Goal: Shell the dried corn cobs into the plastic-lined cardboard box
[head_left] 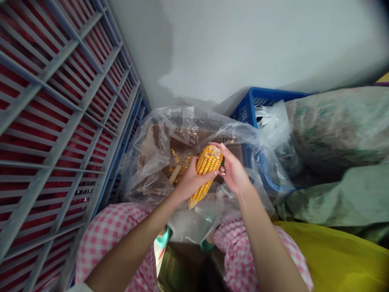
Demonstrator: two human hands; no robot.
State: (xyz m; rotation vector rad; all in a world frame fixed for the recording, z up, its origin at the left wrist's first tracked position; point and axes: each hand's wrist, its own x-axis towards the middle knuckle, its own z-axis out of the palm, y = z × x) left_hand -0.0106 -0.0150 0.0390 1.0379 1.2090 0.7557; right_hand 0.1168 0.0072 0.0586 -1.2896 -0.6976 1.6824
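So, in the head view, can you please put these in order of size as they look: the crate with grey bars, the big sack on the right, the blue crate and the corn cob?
Largest: the crate with grey bars.
Next: the big sack and the blue crate; I cannot rank these two, because bags hide much of the crate.
Smallest: the corn cob.

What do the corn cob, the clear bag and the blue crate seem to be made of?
The corn cob looks like real dried maize: hard, glossy yellow kernels in rows. The clear bag seems thin polythene, shiny and creased. The blue crate is probably moulded plastic, with a smooth finish and even slots.
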